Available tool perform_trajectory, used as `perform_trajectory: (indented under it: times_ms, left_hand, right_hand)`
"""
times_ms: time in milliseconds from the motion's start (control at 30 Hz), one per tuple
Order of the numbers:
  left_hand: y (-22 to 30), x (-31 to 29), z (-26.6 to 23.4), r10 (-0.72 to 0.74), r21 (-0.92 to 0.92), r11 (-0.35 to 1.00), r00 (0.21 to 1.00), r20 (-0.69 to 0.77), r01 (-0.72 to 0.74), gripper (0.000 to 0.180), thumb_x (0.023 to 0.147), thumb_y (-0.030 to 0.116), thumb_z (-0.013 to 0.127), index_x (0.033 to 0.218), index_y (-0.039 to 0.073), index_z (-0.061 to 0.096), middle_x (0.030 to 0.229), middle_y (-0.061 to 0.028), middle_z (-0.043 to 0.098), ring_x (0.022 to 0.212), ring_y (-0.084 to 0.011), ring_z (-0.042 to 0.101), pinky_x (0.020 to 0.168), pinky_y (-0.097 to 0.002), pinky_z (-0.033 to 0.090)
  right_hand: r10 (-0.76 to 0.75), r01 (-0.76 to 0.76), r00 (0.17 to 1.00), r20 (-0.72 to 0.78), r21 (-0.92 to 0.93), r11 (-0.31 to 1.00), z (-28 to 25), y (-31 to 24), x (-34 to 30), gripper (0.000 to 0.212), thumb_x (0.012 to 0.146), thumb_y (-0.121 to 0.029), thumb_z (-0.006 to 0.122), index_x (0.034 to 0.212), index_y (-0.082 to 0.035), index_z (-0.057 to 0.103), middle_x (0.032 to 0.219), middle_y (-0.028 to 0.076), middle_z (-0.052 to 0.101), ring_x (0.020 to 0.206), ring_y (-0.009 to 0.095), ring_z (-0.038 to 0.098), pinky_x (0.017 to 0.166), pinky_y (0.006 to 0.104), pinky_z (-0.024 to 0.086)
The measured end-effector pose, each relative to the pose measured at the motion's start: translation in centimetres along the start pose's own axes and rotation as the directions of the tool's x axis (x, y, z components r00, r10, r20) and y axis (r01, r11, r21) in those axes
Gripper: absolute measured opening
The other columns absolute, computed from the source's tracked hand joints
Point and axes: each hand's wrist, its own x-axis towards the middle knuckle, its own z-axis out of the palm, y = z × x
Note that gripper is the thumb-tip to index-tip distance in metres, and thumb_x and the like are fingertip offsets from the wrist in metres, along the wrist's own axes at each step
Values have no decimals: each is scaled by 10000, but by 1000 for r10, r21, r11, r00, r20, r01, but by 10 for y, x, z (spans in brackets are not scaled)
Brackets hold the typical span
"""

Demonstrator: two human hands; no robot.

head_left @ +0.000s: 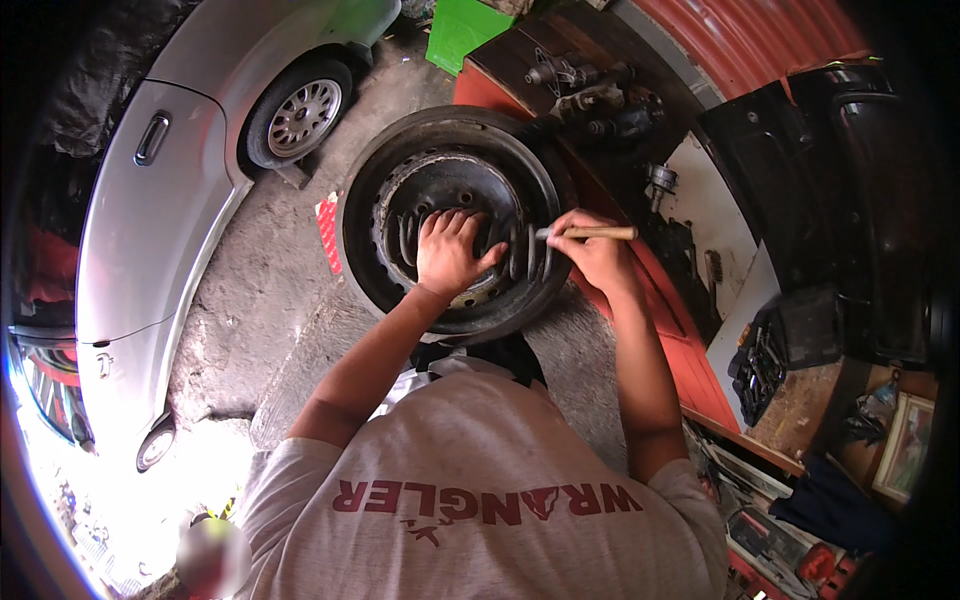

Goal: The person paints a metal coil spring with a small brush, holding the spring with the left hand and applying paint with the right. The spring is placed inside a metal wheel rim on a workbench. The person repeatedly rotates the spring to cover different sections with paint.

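Observation:
A dark coil spring [515, 252] lies across a wheel with a tyre [372, 268], which is flat in front of me. My left hand [455, 245] is on the spring's middle, its fingers curved over the coils and the thumb apart, holding it against the rim. At the wheel's right side my right hand [592, 250] grips a small wooden-handled tool [610, 233], perhaps a brush. Its handle points right, and its pale tip meets or nearly meets the spring's right-end coils; I cannot tell which.
A silver car [150, 220] stands at left on the concrete floor [245, 290]. Along the right runs a red-sided bench [660, 310] bearing greasy metal parts [610, 100] and a case of tools [765, 360]. A green container [465, 35] is at the far end.

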Motion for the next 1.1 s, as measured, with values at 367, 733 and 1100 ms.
perform_trajectory:
  times_ms: [367, 733, 1100]
  left_hand:
    - [0, 0, 0, 3, -15, 1000, 1000, -12, -3, 584, 843, 565, 709, 1169, 80, 701, 1168, -113, 710, 1152, -289, 641, 1098, -478, 410]
    - [-28, 15, -39, -167, -371, 927, 946, -279, 54, 567, 896, 256, 728, 1372, -1, 556, 1484, -252, 476, 1386, -444, 438, 1179, -493, 332]
    - [-134, -6, -20, -685, -604, 193, 547, 481, 773, 615, 909, 431, 709, 1290, -44, 624, 1043, -174, 720, 977, -295, 688, 865, -373, 518]
  right_hand:
    - [50, -53, 993, -105, -32, 998, 10, -8, -3, 94, 867, -49, 765, 912, -30, 685, 895, 25, 698, 875, 110, 649, 805, 285, 510]
    - [279, -169, 839, -467, 264, 950, 23, 38, -24, 283, 1051, -317, 561, 1164, -78, 663, 936, 83, 749, 763, 151, 694, 674, 296, 514]
    - [272, -38, 889, -367, 535, 844, 66, 52, -14, 275, 862, -128, 789, 864, -97, 516, 756, -44, 445, 689, 83, 415, 642, 265, 369]
